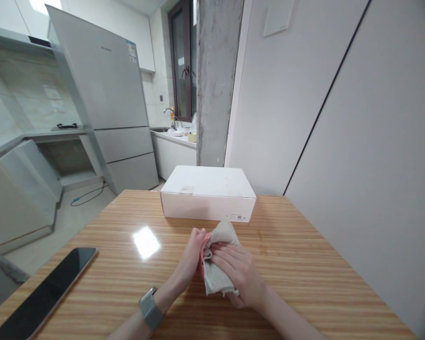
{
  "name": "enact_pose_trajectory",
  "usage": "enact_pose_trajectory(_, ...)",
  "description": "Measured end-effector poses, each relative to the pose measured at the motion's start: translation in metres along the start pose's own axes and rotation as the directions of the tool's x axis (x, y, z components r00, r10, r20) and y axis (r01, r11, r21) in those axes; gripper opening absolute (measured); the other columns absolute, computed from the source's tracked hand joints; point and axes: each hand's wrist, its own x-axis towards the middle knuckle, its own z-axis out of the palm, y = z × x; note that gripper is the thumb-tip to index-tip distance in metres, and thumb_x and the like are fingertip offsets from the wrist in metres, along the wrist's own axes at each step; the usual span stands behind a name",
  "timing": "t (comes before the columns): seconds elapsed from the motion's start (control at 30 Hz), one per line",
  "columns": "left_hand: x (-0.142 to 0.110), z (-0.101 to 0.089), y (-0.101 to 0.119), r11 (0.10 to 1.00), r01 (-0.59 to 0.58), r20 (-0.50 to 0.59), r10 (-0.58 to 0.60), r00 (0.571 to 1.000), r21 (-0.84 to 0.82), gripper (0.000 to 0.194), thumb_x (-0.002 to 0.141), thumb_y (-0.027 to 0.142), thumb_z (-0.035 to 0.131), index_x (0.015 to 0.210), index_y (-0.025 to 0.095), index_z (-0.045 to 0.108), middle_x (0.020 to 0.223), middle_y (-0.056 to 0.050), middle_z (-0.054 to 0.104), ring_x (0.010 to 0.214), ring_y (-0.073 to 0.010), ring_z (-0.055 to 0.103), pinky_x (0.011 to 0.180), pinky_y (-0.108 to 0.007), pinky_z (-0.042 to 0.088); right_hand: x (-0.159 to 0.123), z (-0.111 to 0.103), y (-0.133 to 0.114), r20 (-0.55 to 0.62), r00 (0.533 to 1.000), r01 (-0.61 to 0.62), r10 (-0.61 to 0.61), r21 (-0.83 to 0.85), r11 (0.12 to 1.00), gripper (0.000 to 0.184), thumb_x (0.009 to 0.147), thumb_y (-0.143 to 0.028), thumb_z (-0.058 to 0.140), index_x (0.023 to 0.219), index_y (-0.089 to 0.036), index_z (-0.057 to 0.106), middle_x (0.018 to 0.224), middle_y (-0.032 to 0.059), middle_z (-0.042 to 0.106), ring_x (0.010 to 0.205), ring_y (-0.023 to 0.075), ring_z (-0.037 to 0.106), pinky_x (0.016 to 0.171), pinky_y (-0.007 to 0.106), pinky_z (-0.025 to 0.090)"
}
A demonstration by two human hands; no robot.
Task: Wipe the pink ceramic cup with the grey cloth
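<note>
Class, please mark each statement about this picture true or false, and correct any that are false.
1. The right hand is on a pale cloth. True.
2. The watch is on the right wrist. False: the watch is on the left wrist.
3. The left hand touches something pink. True.
4. The phone lies on the white box. False: the phone lies on the table.
5. The white box is closed. True.

Left of a rough grey pillar (217, 80) are a dark-framed window (180, 61), a sink (159, 129) and a silver fridge (106, 85) on pale floor (78, 215); right of it, a white wall (272, 118). Light (146, 242) glares on the striped bench (120, 283).
</note>
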Motion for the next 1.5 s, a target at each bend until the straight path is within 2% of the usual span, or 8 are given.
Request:
enact_pose_trajectory(0.17, -0.008, -0.001, 0.0, 0.987, -0.07, -0.067, 0.08, 0.994, 0.144, 0.034, 0.083, 0.052, 0.056, 0.077, 0.02, 0.045, 0.053, 0.01, 0.039, 0.048, -0.0076, 0.035, 0.051, -0.019, 0.033, 0.006, -0.001, 0.003, 0.033, 0.999, 0.014, -0.012, -0.084, 0.996, 0.056, 0.083, -0.031, 0.052, 0.137, -0.015, 0.045, 0.137, 0.0133, 0.05, 0.127, 0.0296, 0.045, 0.109, 0.044, 0.027)
enact_pose_trajectory(0.33, -0.013, 0.004, 0.0, 0.987, -0.044, -0.11, 0.062, 0.992, 0.157, 0.033, 0.081, 0.049, 0.06, 0.088, 0.02, 0.047, 0.068, 0.005, 0.057, 0.054, -0.0077, 0.048, 0.052, -0.018, 0.038, 0.009, -0.008, 0.006, 0.001, 1.0, -0.026, 0.026, -0.09, 0.996, 0.054, 0.081, -0.028, 0.055, 0.133, -0.014, 0.049, 0.133, 0.0146, 0.054, 0.124, 0.0299, 0.049, 0.108, 0.045, 0.03)
enact_pose_trajectory(0.47, -0.015, 0.007, -0.002, 0.991, -0.068, -0.057, 0.074, 0.996, 0.111, 0.039, 0.081, 0.047, 0.06, 0.107, 0.02, 0.05, 0.101, -0.005, 0.065, 0.085, -0.0149, 0.061, 0.068, -0.022, 0.048, 0.01, -0.008, 0.006, -0.069, 0.997, -0.047, 0.04, -0.097, 0.994, 0.047, 0.081, -0.028, 0.055, 0.126, -0.016, 0.056, 0.128, 0.0141, 0.058, 0.119, 0.0304, 0.053, 0.106, 0.044, 0.034)
enact_pose_trajectory(0.63, -0.014, 0.007, -0.005, 0.994, -0.081, 0.034, 0.084, 0.996, -0.076, 0.064, 0.077, 0.034, 0.068, 0.134, 0.021, 0.041, 0.141, -0.008, 0.045, 0.127, -0.0219, 0.043, 0.099, -0.028, 0.039, 0.01, -0.005, 0.008, -0.145, 0.981, 0.077, -0.13, -0.325, 0.943, 0.049, 0.09, -0.044, 0.033, 0.114, -0.009, 0.059, 0.11, 0.0199, 0.066, 0.103, 0.0318, 0.061, 0.093, 0.049, 0.045)
enact_pose_trajectory(0.8, -0.01, 0.008, 0.007, 0.964, 0.135, 0.241, -0.079, 0.967, -0.228, 0.052, 0.079, 0.05, 0.06, 0.108, 0.007, 0.064, 0.108, -0.014, 0.067, 0.11, -0.028, 0.056, 0.095, -0.035, 0.04, 0.01, -0.005, 0.008, -0.088, 0.966, 0.19, -0.245, -0.401, 0.896, 0.06, 0.092, -0.052, 0.02, 0.114, -0.009, 0.055, 0.105, 0.0186, 0.067, 0.1, 0.0292, 0.061, 0.089, 0.046, 0.048)
enact_pose_trajectory(0.9, -0.008, 0.007, 0.017, 0.973, 0.211, 0.246, -0.182, 0.952, -0.098, 0.061, 0.079, 0.062, 0.05, 0.093, 0.006, 0.07, 0.087, -0.012, 0.071, 0.1, -0.0276, 0.06, 0.093, -0.036, 0.041, 0.011, 0.0, 0.006, -0.048, 0.956, 0.25, -0.288, -0.376, 0.892, 0.059, 0.091, -0.051, 0.019, 0.113, -0.009, 0.055, 0.105, 0.0184, 0.067, 0.101, 0.0278, 0.061, 0.091, 0.044, 0.047)
enact_pose_trajectory(1.33, -0.004, -0.002, 0.014, 0.963, -0.076, 0.215, 0.02, 0.977, 0.257, 0.049, 0.082, 0.056, 0.053, 0.097, 0.013, 0.07, 0.098, -0.008, 0.07, 0.102, -0.0259, 0.056, 0.097, -0.037, 0.038, 0.01, -0.009, 0.01, -0.104, 0.963, 0.205, -0.25, -0.324, 0.924, 0.052, 0.093, -0.049, 0.019, 0.105, -0.015, 0.056, 0.092, 0.0135, 0.068, 0.089, 0.0257, 0.063, 0.085, 0.044, 0.048)
enact_pose_trajectory(1.5, -0.012, 0.0, 0.009, 0.994, 0.032, 0.265, -0.059, 0.962, 0.104, 0.041, 0.079, 0.038, 0.064, 0.114, 0.017, 0.062, 0.104, -0.007, 0.067, 0.098, -0.0215, 0.057, 0.088, -0.032, 0.042, 0.003, -0.012, 0.018, -0.218, 0.928, 0.194, -0.302, -0.408, 0.892, 0.05, 0.092, -0.046, 0.022, 0.11, -0.014, 0.056, 0.093, 0.0149, 0.069, 0.086, 0.0269, 0.064, 0.077, 0.043, 0.05)
